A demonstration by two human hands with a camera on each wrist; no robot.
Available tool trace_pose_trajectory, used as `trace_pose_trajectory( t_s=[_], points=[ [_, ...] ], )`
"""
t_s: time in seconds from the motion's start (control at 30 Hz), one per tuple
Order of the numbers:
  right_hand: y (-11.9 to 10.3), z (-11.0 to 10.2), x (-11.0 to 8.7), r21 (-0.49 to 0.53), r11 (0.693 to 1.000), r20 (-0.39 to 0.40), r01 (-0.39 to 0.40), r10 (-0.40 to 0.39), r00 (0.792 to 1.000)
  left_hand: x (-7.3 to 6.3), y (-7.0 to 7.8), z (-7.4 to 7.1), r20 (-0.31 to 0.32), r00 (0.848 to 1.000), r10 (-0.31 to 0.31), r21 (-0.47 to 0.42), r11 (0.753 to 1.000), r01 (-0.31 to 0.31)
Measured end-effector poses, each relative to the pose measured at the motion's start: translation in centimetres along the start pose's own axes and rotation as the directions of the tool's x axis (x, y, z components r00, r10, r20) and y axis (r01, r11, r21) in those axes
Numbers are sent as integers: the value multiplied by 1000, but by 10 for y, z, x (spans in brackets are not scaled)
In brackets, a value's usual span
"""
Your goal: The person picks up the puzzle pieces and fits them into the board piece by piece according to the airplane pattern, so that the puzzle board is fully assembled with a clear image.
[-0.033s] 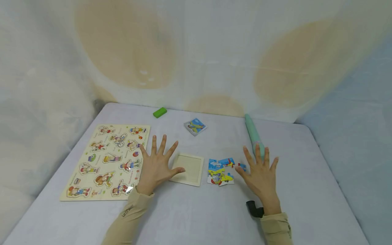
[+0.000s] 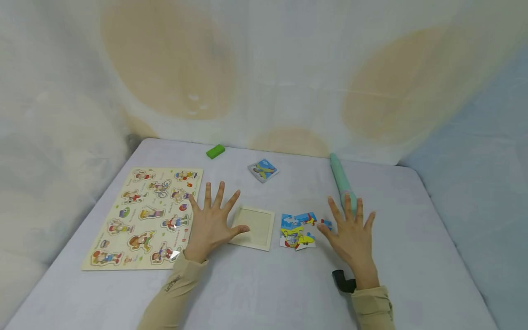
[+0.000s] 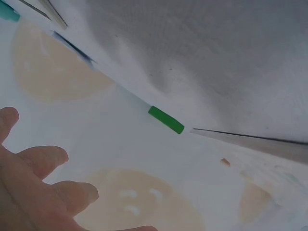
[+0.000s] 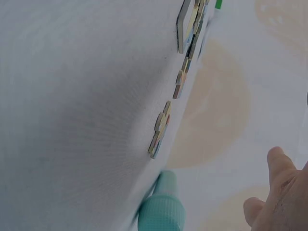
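Note:
My left hand (image 2: 209, 228), fingers spread, hovers between a wooden picture board (image 2: 156, 238) and an empty square wooden tray (image 2: 255, 229); its thumb overlaps the tray in the head view. Spread the same way, my right hand (image 2: 352, 240) is raised just right of a partly joined jigsaw (image 2: 292, 222) with a yellow plane on blue. A loose jigsaw piece (image 2: 327, 224) lies by its thumb. Neither hand holds anything. In the left wrist view the left hand's fingers (image 3: 41, 159) are apart, above the table. The right wrist view shows part of the right hand (image 4: 284, 197).
A mint-green tapered object (image 2: 340, 178) lies beyond the right hand, partly covered by its fingertips. At the back are a green block (image 2: 215, 151) and a small plane picture (image 2: 263, 170). A black bent tube (image 2: 342, 281) sits beside the right wrist.

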State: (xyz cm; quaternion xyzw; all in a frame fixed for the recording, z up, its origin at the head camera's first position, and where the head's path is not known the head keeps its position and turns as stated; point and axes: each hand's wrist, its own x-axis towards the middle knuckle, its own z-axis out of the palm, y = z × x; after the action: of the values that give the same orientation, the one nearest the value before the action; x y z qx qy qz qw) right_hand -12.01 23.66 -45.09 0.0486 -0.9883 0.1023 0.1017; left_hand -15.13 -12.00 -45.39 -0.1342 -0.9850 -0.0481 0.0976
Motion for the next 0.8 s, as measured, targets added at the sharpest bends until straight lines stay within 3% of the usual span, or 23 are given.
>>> trace_pose_trajectory(
  t_s=[0.2, 0.37, 0.43, 0.57, 0.8],
  points=[
    [-2, -2, 0, 10, 1000, -12, 14, -14, 1000, 0, -1, -3, 10, 1000, -1, 4, 1000, 1],
    [-4, 1, 3, 31, 999, -20, 11, -10, 1000, 1, -4, -4, 67, 997, 45, -76, 996, -40],
    [-7, 4, 6, 60, 998, -16, 14, -13, 1000, 1, -5, -1, 130, 987, 90, -151, 986, -70],
    [-17, 11, 12, 118, 993, 33, 21, -25, 999, 2, -6, 6, 264, 951, 161, -292, 953, -80],
    [-45, 17, 28, 147, 987, 104, 58, -74, 992, 3, -2, 12, 313, 935, 166, -361, 931, -45]
  ],
)
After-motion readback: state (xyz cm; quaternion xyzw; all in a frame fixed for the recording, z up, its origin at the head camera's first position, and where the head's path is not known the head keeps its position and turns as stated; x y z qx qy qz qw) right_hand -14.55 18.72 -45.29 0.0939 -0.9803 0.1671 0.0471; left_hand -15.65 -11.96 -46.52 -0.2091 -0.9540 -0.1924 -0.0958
